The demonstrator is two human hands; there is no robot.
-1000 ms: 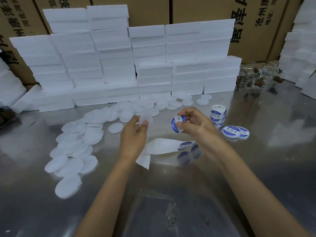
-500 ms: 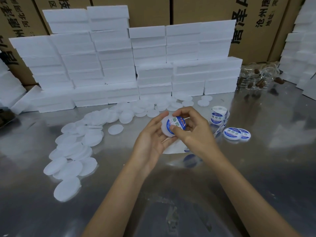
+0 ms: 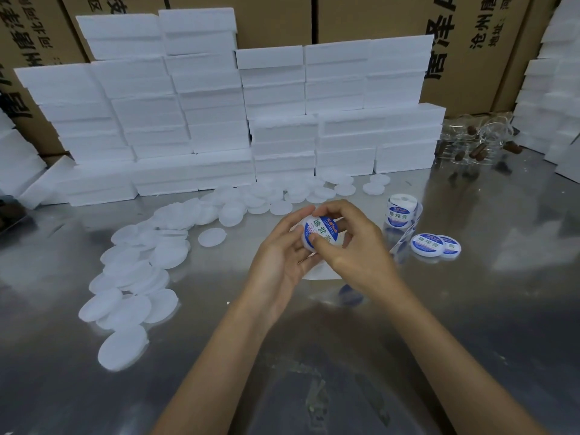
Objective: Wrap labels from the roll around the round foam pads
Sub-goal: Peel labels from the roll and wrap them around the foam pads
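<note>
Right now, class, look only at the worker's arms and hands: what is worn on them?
Nothing shows: the left hand and right hand are bare, with no gloves, rings, watch or bands. Both forearms are bare as far as the frame's lower edge; no sleeve is in view.

Steel table [image 3: 470, 324]: loose foam discs [image 3: 131, 277] at 9–11 o'clock, foam block stacks [image 3: 219, 120] at 12, label roll [image 3: 401, 211] and two labelled pads [image 3: 434, 244] at 2.

"助焊膏" on held pad label [image 3: 320, 235], roll [image 3: 400, 211], 2 done pads [image 3: 427, 243]
</note>
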